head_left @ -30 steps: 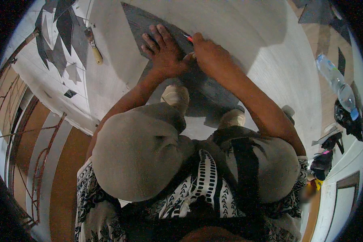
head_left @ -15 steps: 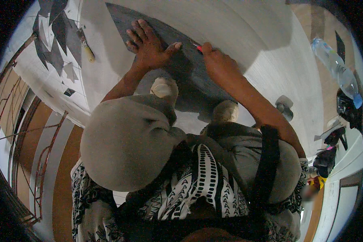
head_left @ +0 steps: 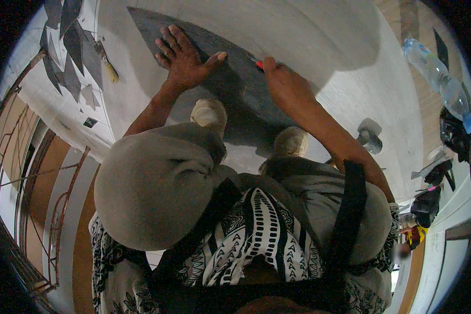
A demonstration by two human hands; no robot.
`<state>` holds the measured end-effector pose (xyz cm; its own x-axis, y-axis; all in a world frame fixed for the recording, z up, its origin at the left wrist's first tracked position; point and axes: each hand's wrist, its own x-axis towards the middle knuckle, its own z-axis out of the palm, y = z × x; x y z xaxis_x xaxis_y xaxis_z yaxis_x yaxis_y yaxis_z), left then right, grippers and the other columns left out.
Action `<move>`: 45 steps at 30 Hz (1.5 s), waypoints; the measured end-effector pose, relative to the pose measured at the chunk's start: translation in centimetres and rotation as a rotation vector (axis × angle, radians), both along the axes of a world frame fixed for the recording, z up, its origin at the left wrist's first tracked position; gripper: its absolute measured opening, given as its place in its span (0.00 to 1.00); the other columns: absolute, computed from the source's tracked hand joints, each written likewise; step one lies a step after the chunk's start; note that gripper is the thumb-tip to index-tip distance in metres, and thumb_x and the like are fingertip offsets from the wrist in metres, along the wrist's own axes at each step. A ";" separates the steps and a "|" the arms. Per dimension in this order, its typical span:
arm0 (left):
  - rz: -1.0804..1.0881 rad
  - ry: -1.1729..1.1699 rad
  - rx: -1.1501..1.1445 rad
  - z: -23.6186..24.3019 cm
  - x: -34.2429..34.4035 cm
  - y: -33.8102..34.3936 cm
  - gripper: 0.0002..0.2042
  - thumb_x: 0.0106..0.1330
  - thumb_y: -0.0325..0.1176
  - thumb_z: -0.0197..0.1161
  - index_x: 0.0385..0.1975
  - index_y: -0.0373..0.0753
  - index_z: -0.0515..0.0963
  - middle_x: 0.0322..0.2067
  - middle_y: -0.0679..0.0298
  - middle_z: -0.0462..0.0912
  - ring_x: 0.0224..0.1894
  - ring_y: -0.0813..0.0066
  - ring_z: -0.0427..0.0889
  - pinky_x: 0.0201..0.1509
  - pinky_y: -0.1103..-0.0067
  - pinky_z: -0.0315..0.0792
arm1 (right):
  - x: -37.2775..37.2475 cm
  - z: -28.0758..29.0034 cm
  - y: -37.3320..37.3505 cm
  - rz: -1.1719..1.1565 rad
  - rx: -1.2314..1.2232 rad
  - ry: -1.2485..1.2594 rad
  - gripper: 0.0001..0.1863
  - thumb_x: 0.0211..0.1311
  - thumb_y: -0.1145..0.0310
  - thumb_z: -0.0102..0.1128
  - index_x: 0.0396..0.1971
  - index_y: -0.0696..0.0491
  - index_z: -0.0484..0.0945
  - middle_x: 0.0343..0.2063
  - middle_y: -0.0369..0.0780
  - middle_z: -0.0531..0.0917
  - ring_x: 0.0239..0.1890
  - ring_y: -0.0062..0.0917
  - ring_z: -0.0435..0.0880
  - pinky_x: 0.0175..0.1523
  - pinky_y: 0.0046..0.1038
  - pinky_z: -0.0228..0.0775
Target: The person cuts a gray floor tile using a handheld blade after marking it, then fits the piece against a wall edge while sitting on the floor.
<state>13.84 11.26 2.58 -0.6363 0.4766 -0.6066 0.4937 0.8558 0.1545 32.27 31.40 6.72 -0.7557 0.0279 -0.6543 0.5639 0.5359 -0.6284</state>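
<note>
A dark grey sheet (head_left: 235, 112) lies on the pale floor before me, one pointed end at the far left. My left hand (head_left: 186, 63) rests flat on it, fingers spread and thumb stretched toward the right. At the sheet's far edge, my right hand (head_left: 288, 86) is closed around what looks like a red utility knife (head_left: 259, 64). Only a bit of red and a thin tip show past the fingers; the rest is hidden in the grip. The toes of my two light shoes (head_left: 209, 114) are at the sheet's near side.
At far left lie dark angular offcuts (head_left: 63, 52) and a scraper with a yellowish handle (head_left: 109, 68). Rusty metal framework (head_left: 63, 193) stands at left. A clear plastic bottle (head_left: 438, 78), a grey cup-like object (head_left: 369, 136) and black bags (head_left: 426, 206) are at right. Another person (head_left: 414, 238) appears at lower right.
The view has shifted slightly. My right hand with the knife has slid a little to the right along the sheet's far edge. My left hand stays flat on the sheet.
</note>
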 end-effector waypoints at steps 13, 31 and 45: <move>0.055 -0.035 0.063 0.4 -0.6 -0.6 0.73 0.50 0.80 0.60 0.73 0.27 0.24 0.74 0.34 0.19 0.73 0.25 0.16 0.69 0.34 0.21 | 1.6 1.4 0.7 0.005 -0.010 -0.107 0.12 0.71 0.71 0.47 0.49 0.57 0.63 0.45 0.59 0.81 0.48 0.56 0.82 0.48 0.55 0.74; 0.031 0.042 0.064 -1.1 0.2 -1.1 0.68 0.51 0.71 0.65 0.75 0.33 0.26 0.76 0.40 0.22 0.75 0.27 0.19 0.69 0.32 0.24 | -13.2 -0.9 -4.4 0.029 0.162 0.184 0.20 0.61 0.68 0.63 0.49 0.56 0.64 0.37 0.55 0.84 0.39 0.54 0.86 0.42 0.52 0.80; 0.006 0.128 0.075 -1.6 0.5 -0.6 0.69 0.50 0.70 0.66 0.75 0.30 0.28 0.76 0.38 0.24 0.74 0.23 0.20 0.67 0.30 0.24 | -12.8 -0.6 -3.8 -0.013 0.105 0.184 0.13 0.69 0.70 0.49 0.50 0.58 0.65 0.36 0.58 0.84 0.38 0.56 0.86 0.42 0.54 0.80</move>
<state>14.35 10.68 0.94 -0.7094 0.5135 -0.4829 0.5083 0.8473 0.1541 19.42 27.61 6.11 -0.8613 0.0995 -0.4982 0.4521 0.5976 -0.6622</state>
